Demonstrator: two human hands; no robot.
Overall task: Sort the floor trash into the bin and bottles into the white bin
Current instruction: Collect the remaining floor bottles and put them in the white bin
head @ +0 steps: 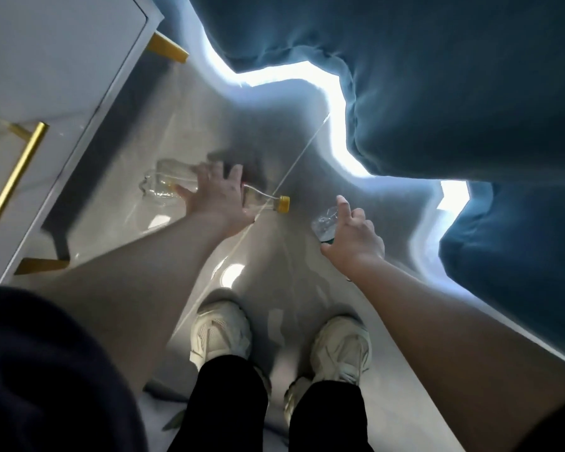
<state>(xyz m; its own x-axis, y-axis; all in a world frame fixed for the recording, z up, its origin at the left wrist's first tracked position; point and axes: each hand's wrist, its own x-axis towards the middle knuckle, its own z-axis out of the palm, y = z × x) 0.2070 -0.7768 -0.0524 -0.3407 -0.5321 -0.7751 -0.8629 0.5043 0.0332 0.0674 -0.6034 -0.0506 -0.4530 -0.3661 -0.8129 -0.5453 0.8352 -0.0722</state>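
A clear plastic bottle (pixel 167 181) with a yellow cap (pixel 283 203) lies on its side on the glossy grey floor. My left hand (pixel 219 197) is spread over its middle with straight fingers, hiding that part; I cannot tell whether the hand touches it. To the right, my right hand (pixel 353 236) grips a smaller clear bottle (pixel 323 223) with a dark end, its index finger stuck out. No bin is in view.
A white cabinet (pixel 62 76) with a gold handle (pixel 13 181) and gold feet stands at the left. Blue curtains (pixel 437 76) hang down to the floor at the back and right. My two pale shoes (pixel 221 334) stand below. A small greenish scrap (pixel 173 420) lies by my left foot.
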